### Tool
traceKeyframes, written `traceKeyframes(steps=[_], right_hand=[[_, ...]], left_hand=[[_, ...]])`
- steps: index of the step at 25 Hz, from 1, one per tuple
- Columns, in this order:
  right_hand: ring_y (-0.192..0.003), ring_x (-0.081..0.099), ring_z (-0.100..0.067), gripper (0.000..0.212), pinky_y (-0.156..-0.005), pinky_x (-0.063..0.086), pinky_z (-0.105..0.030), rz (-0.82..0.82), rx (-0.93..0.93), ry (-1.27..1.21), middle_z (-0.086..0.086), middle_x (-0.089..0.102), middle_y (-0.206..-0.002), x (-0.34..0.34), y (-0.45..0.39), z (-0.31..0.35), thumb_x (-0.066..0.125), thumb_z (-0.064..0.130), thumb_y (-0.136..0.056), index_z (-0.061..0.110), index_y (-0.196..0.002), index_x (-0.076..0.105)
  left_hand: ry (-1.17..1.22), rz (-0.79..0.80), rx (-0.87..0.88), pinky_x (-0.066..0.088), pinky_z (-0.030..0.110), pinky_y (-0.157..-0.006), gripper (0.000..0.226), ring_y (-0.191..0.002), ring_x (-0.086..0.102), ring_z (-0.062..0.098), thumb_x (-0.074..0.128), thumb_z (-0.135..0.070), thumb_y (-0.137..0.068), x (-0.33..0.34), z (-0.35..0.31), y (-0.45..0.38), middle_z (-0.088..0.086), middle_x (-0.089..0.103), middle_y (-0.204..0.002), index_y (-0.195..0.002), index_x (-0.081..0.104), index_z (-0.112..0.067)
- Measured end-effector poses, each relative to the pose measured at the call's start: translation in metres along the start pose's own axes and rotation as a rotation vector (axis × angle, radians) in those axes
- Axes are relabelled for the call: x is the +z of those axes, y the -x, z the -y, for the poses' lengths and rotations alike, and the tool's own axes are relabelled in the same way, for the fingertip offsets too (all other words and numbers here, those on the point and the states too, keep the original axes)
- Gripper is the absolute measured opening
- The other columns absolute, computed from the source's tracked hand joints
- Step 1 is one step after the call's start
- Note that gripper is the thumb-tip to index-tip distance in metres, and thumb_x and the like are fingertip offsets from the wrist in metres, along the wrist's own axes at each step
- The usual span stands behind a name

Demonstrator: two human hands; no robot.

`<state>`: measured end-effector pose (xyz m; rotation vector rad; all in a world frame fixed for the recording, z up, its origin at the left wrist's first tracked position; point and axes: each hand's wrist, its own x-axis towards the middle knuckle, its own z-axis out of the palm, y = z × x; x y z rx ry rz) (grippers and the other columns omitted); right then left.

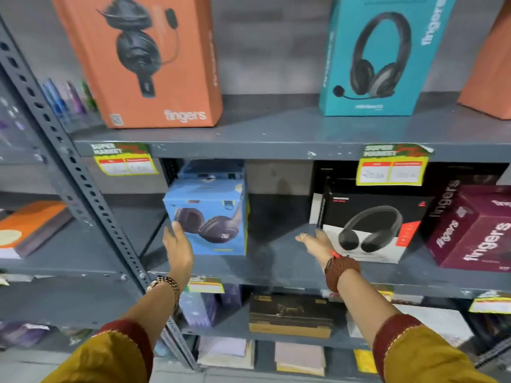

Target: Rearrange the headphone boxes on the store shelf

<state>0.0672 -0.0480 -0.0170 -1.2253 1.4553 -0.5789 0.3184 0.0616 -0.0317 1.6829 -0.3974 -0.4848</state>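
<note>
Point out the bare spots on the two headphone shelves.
Middle shelf: bare between the light blue headphone box and the black-and-white headphone box; crowded rightward by maroon boxes. Top shelf: bare between the orange box and teal box.

Even indoor light, soft blur, wide-angle bending at edges

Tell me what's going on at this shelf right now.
A person is tidying headphone boxes on the middle shelf of a grey metal store rack. The left hand is open against the lower left front of a light blue headphone box, and the right hand is open at the left edge of a black and white headphone box. Neither box is lifted; both stand on the shelf with a bare gap between them. Maroon boxes sit to the right.
</note>
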Motion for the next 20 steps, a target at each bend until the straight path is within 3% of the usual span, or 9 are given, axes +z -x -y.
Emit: traceKeyframes(steps=[4, 6, 8, 9, 11, 13, 15, 20], right_hand=[[-0.142, 0.030, -0.023, 0.075, -0.114, 0.026, -0.032, 0.067, -0.126, -0.029, -0.008, 0.028, -0.155, 0.082, 0.010, 0.050, 0.058, 0.017, -0.086, 0.009, -0.149, 0.019], [-0.143, 0.030, -0.023, 0.065, -0.113, 0.026, -0.032, 0.072, -0.163, -0.019, -0.007, 0.030, -0.154, 0.115, 0.015, 0.070, 0.054, 0.013, -0.085, 0.012, -0.145, 0.029], [-0.133, 0.043, -0.027, 0.039, -0.107, 0.036, -0.035, 0.045, -0.144, -0.013, -0.003, 0.048, -0.137, 0.136, 0.012, 0.075, 0.052, 0.013, -0.076, 0.020, -0.114, 0.047], [-0.121, 0.052, -0.027, 0.024, -0.097, 0.041, -0.034, 0.024, -0.164, -0.001, -0.001, 0.054, -0.119, 0.143, 0.011, 0.075, 0.050, 0.011, -0.075, 0.021, -0.096, 0.047], [-0.097, 0.053, -0.022, 0.021, -0.079, 0.043, -0.026, -0.003, -0.201, -0.004, -0.002, 0.055, -0.095, 0.150, 0.015, 0.075, 0.044, 0.000, -0.080, 0.020, -0.079, 0.049], [-0.091, 0.052, -0.020, 0.028, -0.073, 0.041, -0.023, -0.009, -0.215, -0.009, -0.006, 0.058, -0.097, 0.153, 0.020, 0.077, 0.038, -0.006, -0.082, 0.012, -0.095, 0.057], [-0.085, 0.052, -0.019, 0.029, -0.073, 0.041, -0.023, -0.012, -0.231, 0.002, -0.008, 0.057, -0.096, 0.155, 0.026, 0.079, 0.036, -0.007, -0.083, 0.010, -0.096, 0.055], [-0.104, 0.055, -0.024, 0.036, -0.087, 0.043, -0.031, -0.064, -0.234, 0.042, -0.010, 0.059, -0.112, 0.157, 0.028, 0.077, 0.035, -0.007, -0.081, 0.004, -0.110, 0.054]], left_hand=[[0.007, 0.182, -0.020, 0.012, 0.043, -0.120, 0.071, -0.147, 0.013, 0.021, 0.014, -0.062, -0.091, -0.041, -0.024, -0.050, -0.002, 0.011, -0.160, -0.150, 0.013, -0.023], [0.035, 0.326, -0.049, 0.017, 0.041, -0.118, 0.068, -0.143, 0.024, 0.020, 0.012, -0.061, -0.091, -0.055, -0.039, -0.061, -0.005, 0.025, -0.155, -0.148, 0.022, -0.024], [0.021, 0.442, -0.039, 0.028, 0.035, -0.108, 0.058, -0.126, 0.042, 0.017, 0.010, -0.057, -0.093, -0.062, -0.048, -0.064, -0.008, 0.045, -0.133, -0.135, 0.041, -0.030], [0.013, 0.486, -0.037, 0.031, 0.033, -0.102, 0.052, -0.118, 0.046, 0.016, 0.009, -0.056, -0.094, -0.064, -0.051, -0.063, -0.008, 0.049, -0.123, -0.123, 0.046, -0.035], [0.005, 0.537, -0.044, 0.036, 0.033, -0.099, 0.053, -0.110, 0.052, 0.016, 0.012, -0.065, -0.089, -0.065, -0.050, -0.065, -0.009, 0.054, -0.121, -0.112, 0.052, -0.037], [0.003, 0.542, -0.059, 0.041, 0.041, -0.104, 0.079, -0.113, 0.057, 0.018, 0.017, -0.086, -0.071, -0.064, -0.042, -0.075, -0.007, 0.058, -0.131, -0.119, 0.057, -0.038], [0.007, 0.557, -0.080, 0.042, 0.049, -0.104, 0.096, -0.116, 0.059, 0.022, 0.020, -0.098, -0.053, -0.062, -0.028, -0.092, -0.002, 0.060, -0.133, -0.125, 0.054, -0.044], [-0.001, 0.580, -0.071, 0.045, 0.045, -0.102, 0.097, -0.113, 0.061, 0.021, 0.018, -0.096, -0.055, -0.068, -0.033, -0.082, -0.003, 0.064, -0.126, -0.126, 0.054, -0.040]])
